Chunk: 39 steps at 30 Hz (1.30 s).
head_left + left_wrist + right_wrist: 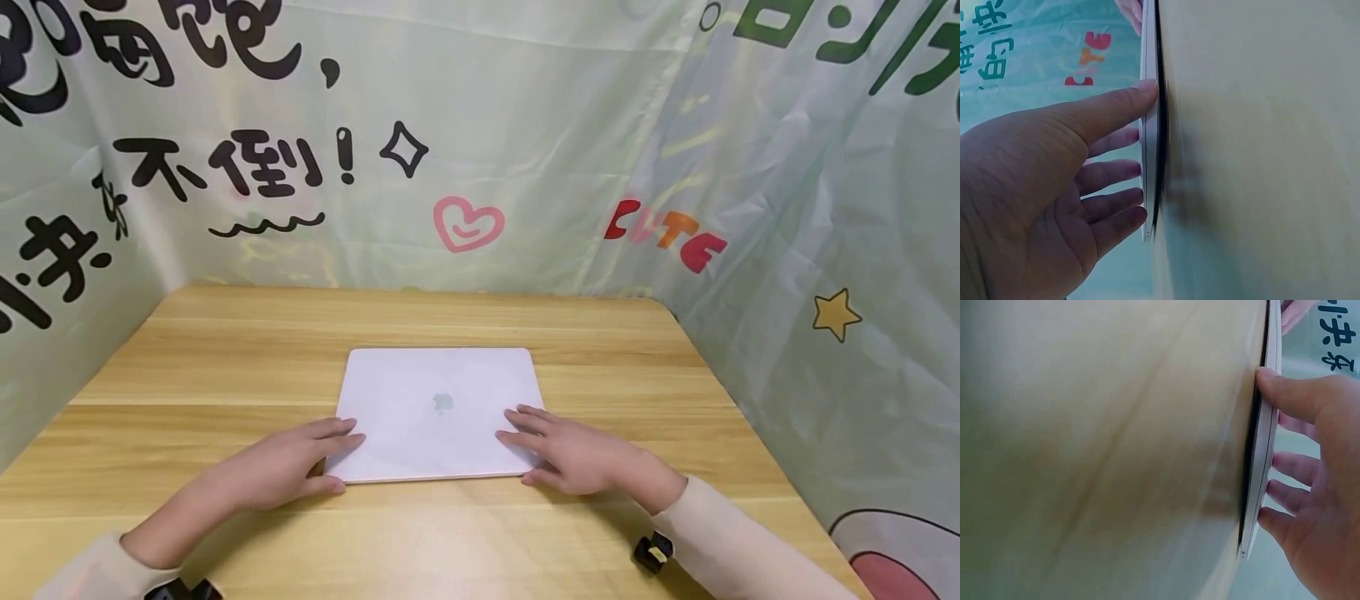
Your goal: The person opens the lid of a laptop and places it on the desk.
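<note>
A closed silver laptop [442, 375] with an apple logo lies flat on the wooden table, its front edge towards me. At its near left corner my left hand [288, 462] holds it, fingertips on the lid and thumb at the front edge. The left wrist view shows that thumb [1113, 112] against the laptop's thin side [1149, 150]. My right hand [570, 450] grips the near right corner in a matching way. In the right wrist view, the right thumb [1291, 394] presses the front edge while several fingertips meet the lid.
The wooden table [225, 358] reaches back to a printed fabric sheet [540, 125] that hangs behind it and along both sides. Black wrist devices sit at both sleeves, the right one [652, 552] just above the tabletop in the head view.
</note>
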### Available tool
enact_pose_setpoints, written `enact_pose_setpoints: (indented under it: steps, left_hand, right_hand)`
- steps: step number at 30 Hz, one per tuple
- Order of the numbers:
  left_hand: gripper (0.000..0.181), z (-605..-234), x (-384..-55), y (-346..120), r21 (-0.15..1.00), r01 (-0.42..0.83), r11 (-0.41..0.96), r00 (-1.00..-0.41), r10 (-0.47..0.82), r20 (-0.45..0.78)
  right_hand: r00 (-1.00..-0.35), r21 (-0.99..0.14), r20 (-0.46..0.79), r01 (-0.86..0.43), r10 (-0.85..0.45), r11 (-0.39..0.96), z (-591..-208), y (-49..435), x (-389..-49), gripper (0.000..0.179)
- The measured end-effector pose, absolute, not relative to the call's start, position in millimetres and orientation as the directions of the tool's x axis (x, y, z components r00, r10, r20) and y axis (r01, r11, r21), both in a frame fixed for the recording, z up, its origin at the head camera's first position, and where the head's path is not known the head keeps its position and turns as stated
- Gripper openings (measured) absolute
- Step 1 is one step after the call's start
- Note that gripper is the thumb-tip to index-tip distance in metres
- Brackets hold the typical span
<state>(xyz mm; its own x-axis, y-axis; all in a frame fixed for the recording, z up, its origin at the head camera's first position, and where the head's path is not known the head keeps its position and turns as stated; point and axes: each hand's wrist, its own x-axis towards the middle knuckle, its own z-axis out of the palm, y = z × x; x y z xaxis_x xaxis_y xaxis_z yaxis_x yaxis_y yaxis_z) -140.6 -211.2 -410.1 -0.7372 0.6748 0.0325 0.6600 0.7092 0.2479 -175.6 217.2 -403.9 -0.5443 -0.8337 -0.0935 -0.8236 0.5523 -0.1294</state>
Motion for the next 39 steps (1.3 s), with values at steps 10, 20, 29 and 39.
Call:
enact_pose_setpoints:
  steps: [10, 20, 29, 39]
  left_hand:
    - [0.063, -415, -139, -209, 0.289, 0.660, 0.693, -0.734, 0.677, 0.054]
    - [0.081, -423, -140, -214, 0.347, 0.613, 0.710, -0.776, 0.624, 0.094]
    - [0.094, -430, -146, -219, 0.388, 0.567, 0.726, -0.802, 0.594, 0.061]
    - [0.115, -442, -148, -227, 0.471, 0.483, 0.738, -0.844, 0.536, 0.025]
  right_hand:
    - [-0.603, -0.075, -0.084, -0.790, -0.794, 0.608, -404, 217, -163, 0.065]
    - [-0.484, 0.079, 0.079, -0.869, -0.872, 0.489, -399, 181, -162, 0.061]
    - [-0.381, 0.157, 0.078, -0.908, -0.921, 0.388, -397, 141, -167, 0.056]
    - [-0.341, 0.194, 0.060, -0.918, -0.938, 0.346, -403, 125, -165, 0.053]
